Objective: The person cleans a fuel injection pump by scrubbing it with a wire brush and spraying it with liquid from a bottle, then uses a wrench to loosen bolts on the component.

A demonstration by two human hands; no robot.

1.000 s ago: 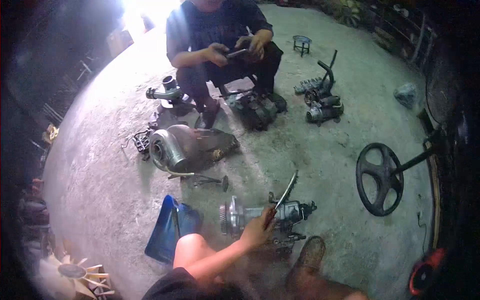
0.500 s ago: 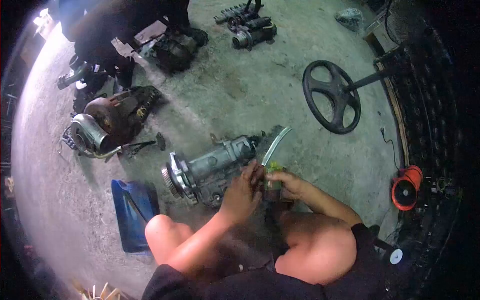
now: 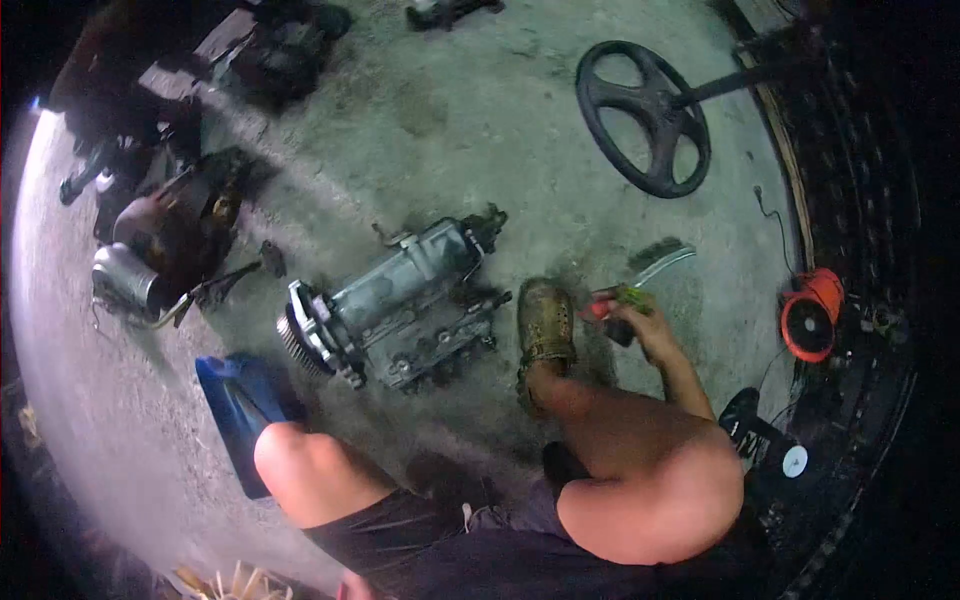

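Note:
A grey metal pump assembly [image 3: 400, 300] with a toothed wheel at its left end lies on the concrete floor in front of me. My right hand [image 3: 640, 320] is closed around the red and green handle of a long brush [image 3: 655, 262], held to the right of my brown shoe [image 3: 545, 325], with the bristle end pointing up and right. The brush is apart from the pump. My left hand is not visible; only my bare knees and dark shorts fill the lower frame.
A blue container [image 3: 235, 400] lies left of my knee. A turbo-like part [image 3: 150, 260] sits at the left, a black steering wheel [image 3: 645, 115] on a shaft at the upper right, an orange round device [image 3: 810, 320] at the right. Another person's dark parts lie far back.
My left hand has come off the pump and gone out of sight. My right hand has carried the brush away from the pump to the right of my shoe. The view tilted down.

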